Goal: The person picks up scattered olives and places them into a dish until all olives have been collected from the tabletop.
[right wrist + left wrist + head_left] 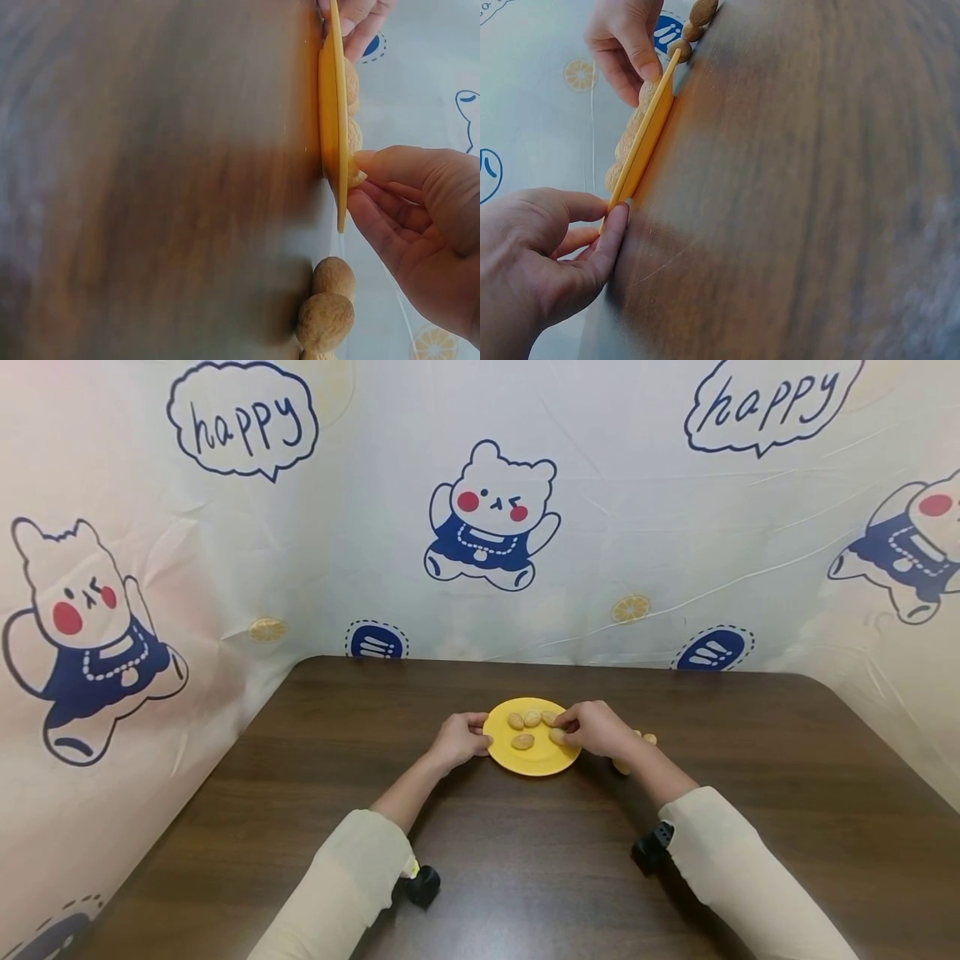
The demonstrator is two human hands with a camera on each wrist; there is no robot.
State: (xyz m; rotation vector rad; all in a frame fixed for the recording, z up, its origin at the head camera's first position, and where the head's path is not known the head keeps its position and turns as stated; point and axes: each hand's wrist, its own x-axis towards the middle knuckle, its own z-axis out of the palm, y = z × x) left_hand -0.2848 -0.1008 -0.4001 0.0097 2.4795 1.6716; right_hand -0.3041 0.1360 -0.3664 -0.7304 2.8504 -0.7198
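Note:
A yellow plate lies on the table with several walnuts on it, among them one walnut toward its left front. My left hand grips the plate's left rim, the thumb on one face and fingers on the other, as the left wrist view shows. Over the plate's right side, my right hand pinches a walnut between thumb and fingertips, low over the plate. More walnuts sit on the table to the right of the plate, partly covered by the right forearm in the head view.
The dark wooden table reaches back to a fabric backdrop printed with cartoon bears. Each wrist wears a small black camera, like the left one, just above the tabletop.

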